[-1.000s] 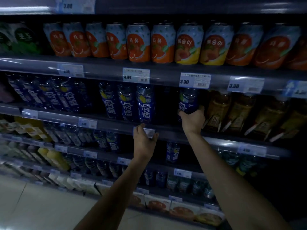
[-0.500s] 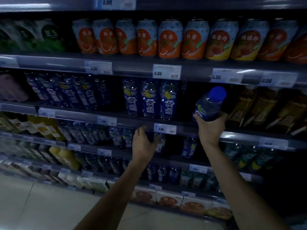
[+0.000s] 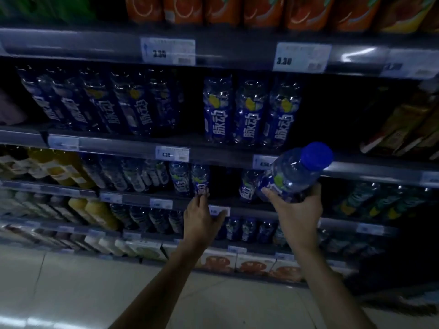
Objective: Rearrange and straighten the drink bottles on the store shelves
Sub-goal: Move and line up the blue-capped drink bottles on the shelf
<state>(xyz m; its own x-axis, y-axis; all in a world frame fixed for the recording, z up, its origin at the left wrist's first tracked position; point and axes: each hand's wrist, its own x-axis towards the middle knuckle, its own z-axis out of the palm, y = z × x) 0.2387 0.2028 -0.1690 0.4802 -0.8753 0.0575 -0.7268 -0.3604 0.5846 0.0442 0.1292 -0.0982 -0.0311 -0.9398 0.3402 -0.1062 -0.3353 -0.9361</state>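
Dim light, frame slightly blurred. My right hand, right of centre in the frame, has its grip clamped on a blue-capped bottle, held clear of the shelves and tilted so the blue cap points to the upper right. My left hand, at centre frame, holds nothing; its fingers are spread, tips touching the base of a blue-labelled bottle that stands at the right end of its row on the shelf below the middle one. Just right of that bottle is a dark gap, then another bottle, partly hidden behind the held one. On the middle shelf three blue bottles stand upright side by side, with an empty dark space to their right. A price tag sits on that shelf's edge. Orange cans line the top of the frame.
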